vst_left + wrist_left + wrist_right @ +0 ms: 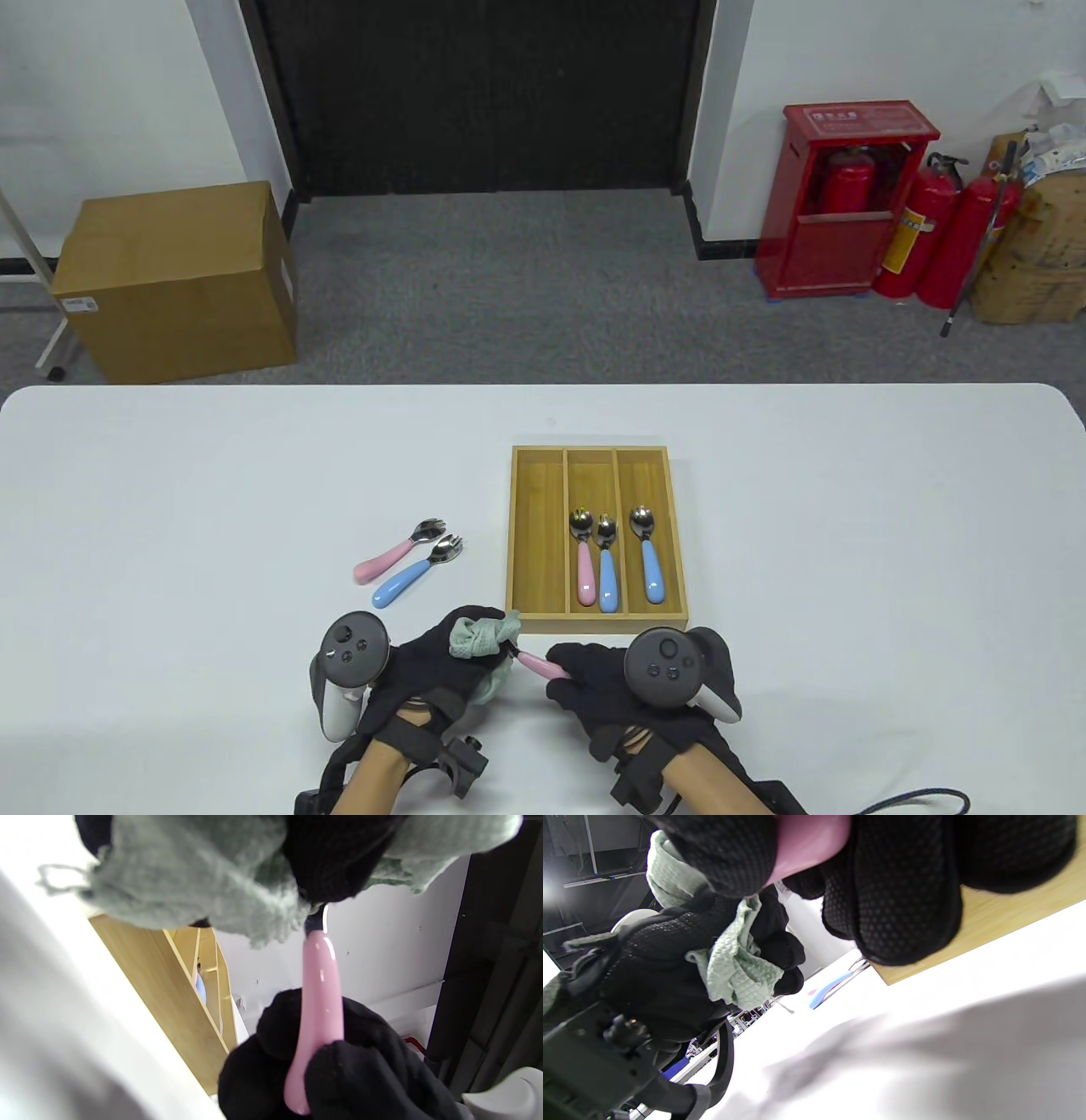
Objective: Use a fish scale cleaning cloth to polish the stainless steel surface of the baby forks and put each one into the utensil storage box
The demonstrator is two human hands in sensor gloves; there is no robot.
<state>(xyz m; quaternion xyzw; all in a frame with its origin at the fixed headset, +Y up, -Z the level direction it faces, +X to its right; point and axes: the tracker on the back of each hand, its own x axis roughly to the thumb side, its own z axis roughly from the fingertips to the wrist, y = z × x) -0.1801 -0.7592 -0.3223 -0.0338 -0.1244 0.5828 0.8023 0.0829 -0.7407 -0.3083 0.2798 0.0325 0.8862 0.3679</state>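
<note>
My left hand [441, 658] grips a bunched pale green cloth [482, 637] wrapped round the steel head of a pink-handled fork [536, 663]; the head is hidden in the cloth [199, 887]. My right hand [607, 679] pinches the pink handle [319, 1005] just in front of the wooden storage box [598, 624]. In the box lie a pink-handled utensil [584, 556] and a blue one [607, 564] in the middle slot, and another blue one [649, 556] in the right slot. A pink fork [399, 552] and a blue fork [417, 573] lie on the table left of the box.
The white table [170, 509] spreads wide on both sides. The box's left slot [539, 535] holds nothing. Beyond the table are a cardboard box [174, 280] and a red fire-extinguisher cabinet [840, 221] on the floor.
</note>
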